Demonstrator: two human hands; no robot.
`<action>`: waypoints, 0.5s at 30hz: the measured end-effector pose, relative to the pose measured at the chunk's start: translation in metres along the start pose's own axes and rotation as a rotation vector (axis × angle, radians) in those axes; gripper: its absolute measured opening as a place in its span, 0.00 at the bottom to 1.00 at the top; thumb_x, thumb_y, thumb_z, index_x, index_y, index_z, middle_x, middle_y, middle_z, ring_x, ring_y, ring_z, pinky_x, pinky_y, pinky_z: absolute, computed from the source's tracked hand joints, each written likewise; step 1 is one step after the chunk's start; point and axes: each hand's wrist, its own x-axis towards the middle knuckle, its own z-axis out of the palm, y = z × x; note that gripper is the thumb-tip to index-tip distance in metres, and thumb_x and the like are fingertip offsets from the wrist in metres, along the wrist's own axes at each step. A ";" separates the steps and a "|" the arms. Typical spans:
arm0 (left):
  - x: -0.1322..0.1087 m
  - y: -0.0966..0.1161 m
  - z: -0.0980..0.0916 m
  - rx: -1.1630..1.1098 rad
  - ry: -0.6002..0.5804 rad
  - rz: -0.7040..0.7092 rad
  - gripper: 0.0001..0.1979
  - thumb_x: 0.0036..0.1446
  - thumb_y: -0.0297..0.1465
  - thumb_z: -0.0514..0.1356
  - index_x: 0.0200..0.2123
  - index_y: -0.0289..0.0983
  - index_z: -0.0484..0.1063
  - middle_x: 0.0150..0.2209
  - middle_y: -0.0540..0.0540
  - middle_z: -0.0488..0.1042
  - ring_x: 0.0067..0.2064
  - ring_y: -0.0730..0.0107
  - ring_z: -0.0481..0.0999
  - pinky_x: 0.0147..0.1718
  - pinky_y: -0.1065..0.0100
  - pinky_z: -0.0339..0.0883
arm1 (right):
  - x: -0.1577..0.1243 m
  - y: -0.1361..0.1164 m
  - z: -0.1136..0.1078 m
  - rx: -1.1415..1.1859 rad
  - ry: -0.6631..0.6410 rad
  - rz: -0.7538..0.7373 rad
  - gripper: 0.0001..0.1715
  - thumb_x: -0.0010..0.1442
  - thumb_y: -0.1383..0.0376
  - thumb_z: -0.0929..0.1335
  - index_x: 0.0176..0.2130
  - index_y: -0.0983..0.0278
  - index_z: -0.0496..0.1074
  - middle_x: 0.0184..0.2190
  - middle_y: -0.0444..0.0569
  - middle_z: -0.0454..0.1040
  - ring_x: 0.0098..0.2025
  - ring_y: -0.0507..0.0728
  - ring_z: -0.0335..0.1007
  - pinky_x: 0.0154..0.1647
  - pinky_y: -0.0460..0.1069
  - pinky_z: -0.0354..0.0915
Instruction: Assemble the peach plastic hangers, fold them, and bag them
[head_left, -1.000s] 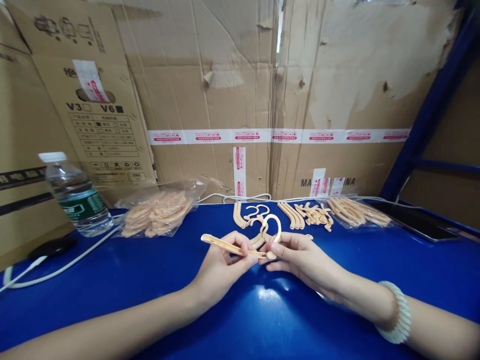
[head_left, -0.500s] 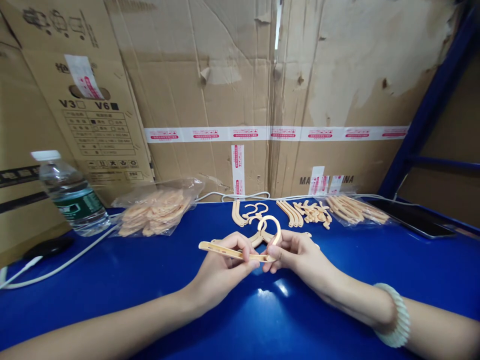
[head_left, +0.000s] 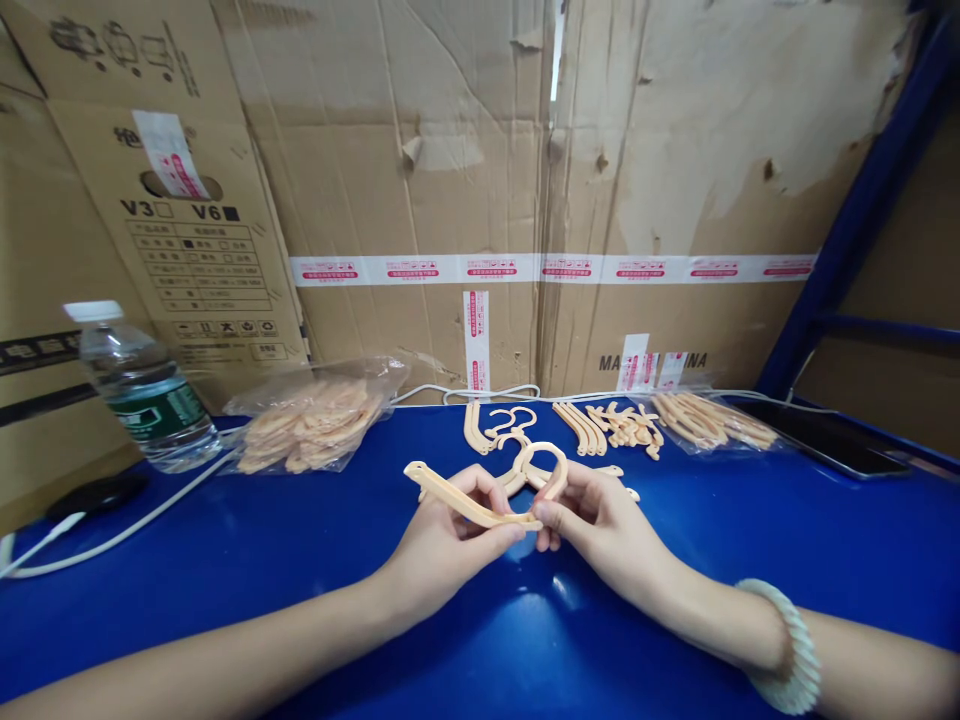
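Observation:
My left hand (head_left: 454,525) is closed on a beige plastic hanger arm (head_left: 457,500), a long curved strip whose free end points up and to the left. Pinched in my right hand (head_left: 592,510) is a beige hanger hook (head_left: 551,455), its loop upward. The hook's base meets the inner end of the arm between my fingertips; whether they are locked together is hidden. Just behind my hands lie hanger pieces with a hook (head_left: 514,440), partly covered by my fingers. Farther back are loose hooks (head_left: 517,412) and hanger arms (head_left: 581,428).
On the blue table (head_left: 360,620), plastic bags of beige pieces lie left (head_left: 307,420) and right (head_left: 712,418). A small pile of parts (head_left: 626,425) sits between. A water bottle (head_left: 146,395), a black phone (head_left: 825,440) and a white cable (head_left: 135,535) flank them. Cardboard (head_left: 420,200) stands behind.
The hanger arm has turned in my left hand, its free end now higher and its side showing. The hook has tilted and sunk slightly in my right hand.

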 end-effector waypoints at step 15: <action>-0.006 0.006 -0.006 -0.072 -0.209 -0.057 0.04 0.46 0.27 0.50 0.22 0.36 0.63 0.16 0.57 0.53 0.19 0.80 0.50 0.19 0.74 0.45 | 0.008 -0.015 -0.016 0.049 0.266 -0.139 0.20 0.53 0.52 0.73 0.27 0.64 0.68 0.21 0.43 0.72 0.25 0.52 0.69 0.29 0.47 0.66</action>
